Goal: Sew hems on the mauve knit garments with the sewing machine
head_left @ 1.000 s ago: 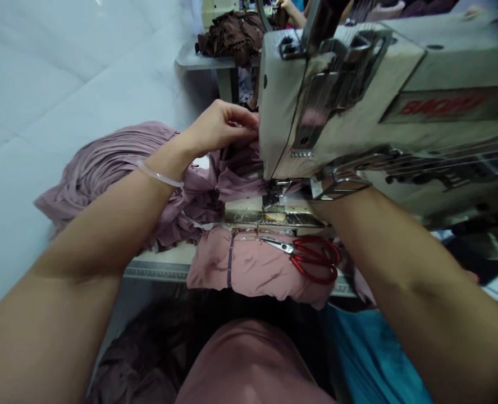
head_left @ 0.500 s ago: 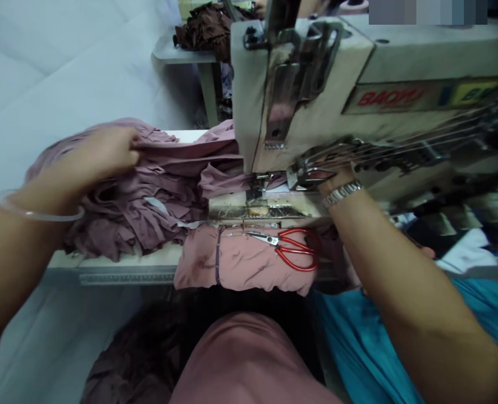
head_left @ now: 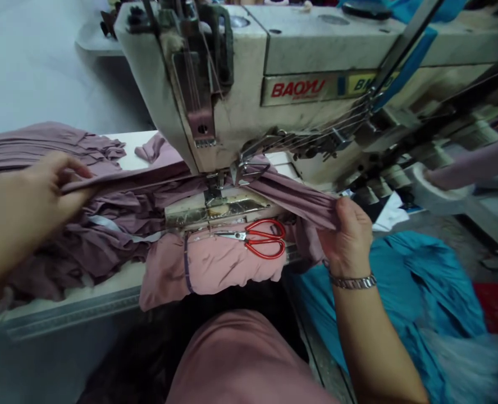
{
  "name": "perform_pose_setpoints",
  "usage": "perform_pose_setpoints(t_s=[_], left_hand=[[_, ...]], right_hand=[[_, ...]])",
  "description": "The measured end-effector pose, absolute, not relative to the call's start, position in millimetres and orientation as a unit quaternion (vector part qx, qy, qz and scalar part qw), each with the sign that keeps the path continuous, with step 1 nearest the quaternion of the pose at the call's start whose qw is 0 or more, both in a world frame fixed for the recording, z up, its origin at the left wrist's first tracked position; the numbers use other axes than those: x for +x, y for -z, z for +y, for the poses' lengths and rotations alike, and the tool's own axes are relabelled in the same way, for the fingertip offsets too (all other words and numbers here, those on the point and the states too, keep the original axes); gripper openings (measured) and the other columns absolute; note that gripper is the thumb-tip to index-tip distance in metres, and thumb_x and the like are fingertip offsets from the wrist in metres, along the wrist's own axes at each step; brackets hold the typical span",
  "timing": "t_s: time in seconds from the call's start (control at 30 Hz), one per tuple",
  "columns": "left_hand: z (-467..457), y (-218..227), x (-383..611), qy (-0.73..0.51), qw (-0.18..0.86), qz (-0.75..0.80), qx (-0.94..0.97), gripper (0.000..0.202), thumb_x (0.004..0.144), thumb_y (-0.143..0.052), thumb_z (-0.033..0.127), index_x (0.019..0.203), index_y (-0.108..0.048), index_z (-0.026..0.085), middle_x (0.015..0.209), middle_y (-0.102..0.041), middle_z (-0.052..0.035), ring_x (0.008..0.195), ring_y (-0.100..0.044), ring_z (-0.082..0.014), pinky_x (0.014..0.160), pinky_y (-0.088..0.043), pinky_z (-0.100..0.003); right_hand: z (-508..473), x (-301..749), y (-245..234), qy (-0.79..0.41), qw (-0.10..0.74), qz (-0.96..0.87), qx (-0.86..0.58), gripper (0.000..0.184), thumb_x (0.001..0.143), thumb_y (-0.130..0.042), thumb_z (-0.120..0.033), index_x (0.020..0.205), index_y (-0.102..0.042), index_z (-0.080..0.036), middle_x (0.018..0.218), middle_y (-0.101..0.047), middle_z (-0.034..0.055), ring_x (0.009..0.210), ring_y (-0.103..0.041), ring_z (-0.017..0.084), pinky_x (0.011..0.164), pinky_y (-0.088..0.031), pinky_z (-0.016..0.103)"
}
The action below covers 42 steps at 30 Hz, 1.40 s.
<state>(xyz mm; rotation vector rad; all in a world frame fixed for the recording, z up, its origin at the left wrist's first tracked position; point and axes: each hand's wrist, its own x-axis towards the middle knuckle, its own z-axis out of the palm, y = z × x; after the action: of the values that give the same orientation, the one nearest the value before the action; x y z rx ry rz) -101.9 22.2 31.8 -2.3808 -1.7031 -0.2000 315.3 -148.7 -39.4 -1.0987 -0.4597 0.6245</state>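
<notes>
A long mauve fabric strip (head_left: pixel 301 196) runs beneath the head of a sewing machine (head_left: pixel 240 106), stretched between my two hands. On the left, my left hand (head_left: pixel 38 196) pinches one end of it above a heap of mauve fabric (head_left: pixel 109 207). To the right of the needle area, my right hand (head_left: pixel 350 233) is closed round gathered folds of the same strip. Red-handled thread scissors (head_left: pixel 261 238) lie on a rolled pink cloth (head_left: pixel 227 264) at the machine's front edge. Part of the strip is hidden behind the presser foot.
Blue cloth (head_left: pixel 421 297) hangs below the bench at my right. Thread guides and taut threads cross the machine's right side. A white ring-shaped holder (head_left: pixel 436 185) with mauve cloth on it stands at far right. A pale table corner (head_left: pixel 97 42) shows behind.
My right hand has come out from behind the machine arm toward me, drawing gathered fabric. My left hand has moved left with its end, and the view has turned to the right.
</notes>
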Motion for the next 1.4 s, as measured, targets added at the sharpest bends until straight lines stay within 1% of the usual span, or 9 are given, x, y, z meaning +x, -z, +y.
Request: perform_pose_setpoints(t_s=[0.1, 0.2, 0.37, 0.47, 0.6, 0.7, 0.8, 0.97, 1.4], left_hand=[[-1, -36, -74, 0.114, 0.126, -0.451, -0.876, 0.038, 0.093, -0.038, 0.05, 0.096, -0.061, 0.02, 0.1, -0.061, -0.0066, 0.082, -0.055, -0.0208, 0.071, -0.039, -0.028], [-22, -40, -43, 0.131, 0.09, -0.418, -0.894, 0.033, 0.095, -0.039, 0.05, 0.095, -0.058, 0.023, 0.085, -0.061, -0.0042, 0.074, -0.056, -0.0215, 0.065, -0.037, -0.029], [-24, -39, -54, 0.071, 0.088, -0.445, -0.888, 0.034, 0.098, -0.032, 0.042, 0.096, -0.059, 0.022, 0.079, -0.061, -0.0046, 0.068, -0.055, -0.0215, 0.063, -0.035, -0.03], [-25, -47, -73, 0.083, 0.032, -0.504, -0.859, 0.03, 0.095, -0.039, 0.043, 0.093, -0.061, 0.023, 0.08, -0.064, -0.0031, 0.069, -0.057, -0.0198, 0.063, -0.038, -0.029], [-40, -59, -56, 0.219, -0.141, -0.603, -0.754, 0.025, 0.086, -0.06, 0.047, 0.091, -0.057, 0.023, 0.073, -0.065, 0.0034, 0.062, -0.059, -0.014, 0.057, -0.042, -0.023], [-49, -41, -19, 0.222, -0.266, -0.389, -0.854, 0.026, 0.09, -0.059, 0.041, 0.104, -0.058, 0.02, 0.097, -0.07, -0.0049, 0.082, -0.066, -0.0162, 0.071, -0.051, -0.025], [-50, -5, 9, 0.17, -0.071, -0.224, -0.957, 0.036, 0.089, -0.063, 0.03, 0.121, -0.057, 0.017, 0.118, -0.064, -0.0125, 0.107, -0.062, -0.0234, 0.088, -0.05, -0.034], [-53, 25, 22, 0.214, 0.18, -0.189, -0.941, 0.025, 0.093, -0.053, 0.013, 0.114, -0.063, 0.02, 0.1, -0.066, -0.0073, 0.087, -0.06, -0.0191, 0.074, -0.047, -0.033], [-47, 14, 24, 0.313, -0.131, -0.326, -0.882, 0.026, 0.076, -0.053, 0.003, 0.094, -0.065, 0.017, 0.101, -0.063, -0.0059, 0.097, -0.06, -0.0172, 0.085, -0.049, -0.03]], right_hand=[[-135, 288, 24, -0.258, 0.763, -0.315, -0.501, 0.033, 0.084, -0.064, -0.05, 0.066, -0.062, -0.023, 0.063, -0.06, -0.0037, 0.056, -0.056, 0.01, 0.06, -0.051, 0.027], [-121, 254, 12, -0.194, 0.556, -0.61, -0.531, 0.043, 0.093, -0.054, -0.048, 0.059, -0.059, -0.02, 0.059, -0.057, -0.0002, 0.057, -0.054, 0.012, 0.06, -0.049, 0.028], [-103, 246, 20, 0.102, 0.182, -0.892, -0.401, 0.044, 0.095, -0.052, -0.038, 0.126, -0.057, -0.007, 0.125, -0.059, 0.0164, 0.112, -0.053, 0.027, 0.087, -0.048, 0.039], [-97, 265, 24, 0.213, 0.1, -0.894, -0.382, 0.047, 0.096, -0.045, -0.016, 0.142, -0.042, -0.01, 0.125, -0.06, 0.0137, 0.102, -0.054, 0.023, 0.076, -0.047, 0.036], [-90, 271, 19, 0.263, 0.106, -0.903, -0.324, 0.037, 0.096, -0.042, -0.011, 0.13, -0.054, -0.007, 0.109, -0.065, 0.0129, 0.088, -0.055, 0.02, 0.069, -0.045, 0.034], [-88, 262, 19, 0.259, 0.147, -0.909, -0.292, 0.028, 0.095, -0.041, -0.011, 0.112, -0.063, -0.003, 0.123, -0.061, 0.0175, 0.108, -0.054, 0.024, 0.084, -0.048, 0.037], [-91, 265, 24, 0.224, 0.14, -0.912, -0.315, 0.031, 0.095, -0.041, -0.013, 0.116, -0.061, -0.003, 0.128, -0.059, 0.0201, 0.115, -0.053, 0.027, 0.089, -0.05, 0.039], [-99, 292, 34, 0.191, 0.133, -0.886, -0.4, 0.047, 0.093, -0.051, -0.017, 0.138, -0.047, -0.006, 0.131, -0.057, 0.0205, 0.117, -0.053, 0.03, 0.09, -0.051, 0.045], [-112, 268, 45, 0.119, 0.226, -0.89, -0.379, 0.045, 0.087, -0.053, -0.009, 0.132, -0.053, -0.004, 0.136, -0.056, 0.0179, 0.127, -0.05, 0.029, 0.103, -0.048, 0.046]])
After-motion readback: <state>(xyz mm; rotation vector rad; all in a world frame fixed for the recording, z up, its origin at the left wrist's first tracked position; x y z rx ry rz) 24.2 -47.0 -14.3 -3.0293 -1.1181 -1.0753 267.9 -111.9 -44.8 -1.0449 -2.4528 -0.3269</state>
